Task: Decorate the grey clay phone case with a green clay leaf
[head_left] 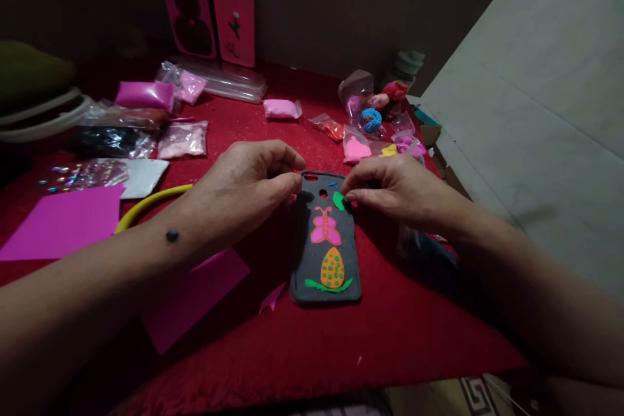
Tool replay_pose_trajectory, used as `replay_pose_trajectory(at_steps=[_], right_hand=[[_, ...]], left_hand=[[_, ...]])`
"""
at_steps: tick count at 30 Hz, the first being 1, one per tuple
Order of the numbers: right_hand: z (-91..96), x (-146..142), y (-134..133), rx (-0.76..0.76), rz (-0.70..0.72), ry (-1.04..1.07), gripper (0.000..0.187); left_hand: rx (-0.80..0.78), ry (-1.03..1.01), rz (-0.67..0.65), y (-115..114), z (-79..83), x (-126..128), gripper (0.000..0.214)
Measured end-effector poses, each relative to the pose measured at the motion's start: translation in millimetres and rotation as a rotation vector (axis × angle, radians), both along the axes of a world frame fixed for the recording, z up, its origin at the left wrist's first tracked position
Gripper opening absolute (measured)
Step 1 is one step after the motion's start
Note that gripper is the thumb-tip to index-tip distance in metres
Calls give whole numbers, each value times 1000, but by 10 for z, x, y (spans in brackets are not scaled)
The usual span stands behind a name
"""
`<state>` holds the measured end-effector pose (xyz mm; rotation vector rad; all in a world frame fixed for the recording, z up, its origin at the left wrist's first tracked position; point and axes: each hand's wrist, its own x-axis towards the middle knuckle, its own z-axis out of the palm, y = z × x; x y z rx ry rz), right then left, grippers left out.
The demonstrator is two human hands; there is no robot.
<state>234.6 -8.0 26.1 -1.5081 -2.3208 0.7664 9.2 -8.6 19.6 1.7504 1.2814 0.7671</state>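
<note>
A dark grey phone case (305,240) lies on the red cloth, decorated with a pink and orange butterfly (325,229), an orange egg with green dots (332,270), a green strip (316,286) and a small blue cross-shaped piece (333,184). My left hand (260,175) is closed at the case's upper left corner, thumb and forefinger against its edge. At the upper right edge, my right hand (385,185) pinches a flat green oval clay piece (338,200) beside the camera hole. The fingertips partly cover that piece.
Pink sheets (63,221) and a yellow curved tube (151,201) lie left. Bags of coloured clay (357,146) stand behind right, a pink packet (281,109) in the middle. Two pink phone cases (234,19) lean on the back wall. The table's front edge is near me.
</note>
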Motion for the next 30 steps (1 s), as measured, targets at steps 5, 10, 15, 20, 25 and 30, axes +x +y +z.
replay_pose_trajectory(at_steps=[5, 10, 15, 20, 25, 30], right_hand=[[-64, -32, -32, 51, 52, -46, 17], [-45, -35, -44, 84, 30, -19, 16], [45, -10, -155, 90, -122, -27, 13], [-16, 9, -288, -172, -302, 186, 9], [-98, 10, -357, -466, -492, 569, 20], [-65, -67, -397, -573, -629, 850, 16]], left_hand=[[-15, 2, 0, 0, -7, 5, 13], [-24, 8, 9, 3, -3, 5, 16], [-12, 17, 11, 15, -25, -15, 16], [-133, 224, -16, 35, -75, -34, 31], [-216, 244, -46, 4, -43, -5, 43], [-214, 286, -53, -21, 9, 17, 44]])
